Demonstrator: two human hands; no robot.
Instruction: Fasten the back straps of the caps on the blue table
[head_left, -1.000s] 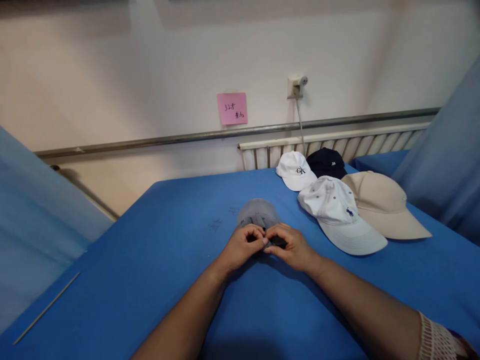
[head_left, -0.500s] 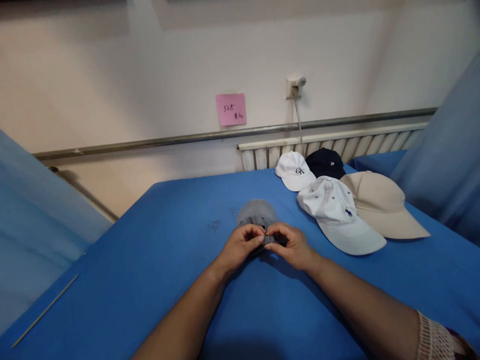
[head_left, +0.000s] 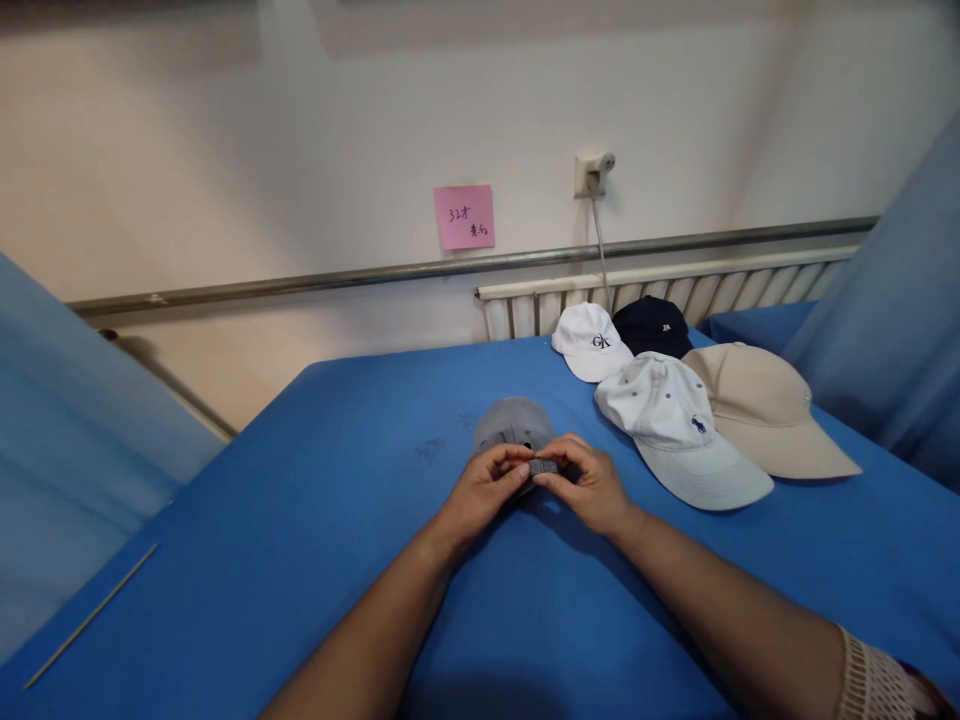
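Observation:
A grey baseball cap (head_left: 510, 418) rests on the blue-covered table, its back strap turned toward me. Both of my hands are at the strap (head_left: 544, 467), which carries a small metal buckle. My left hand (head_left: 480, 490) pinches the strap's left part between thumb and fingertips. On the other side, my right hand (head_left: 592, 488) pinches its right part close to the buckle. Part of the cap's lower edge is hidden behind the fingers.
To the right lie a white cap (head_left: 589, 345), a black cap (head_left: 649, 325), a pale grey cap (head_left: 660, 405) and a beige cap (head_left: 757, 400). A thin stick (head_left: 90, 617) is at the left table edge. Behind are a metal rail (head_left: 337, 284) and radiator (head_left: 517, 315).
My right hand has shifted slightly right and up along the strap, and more of the strap shows between the hands. My left hand stays nearly in place.

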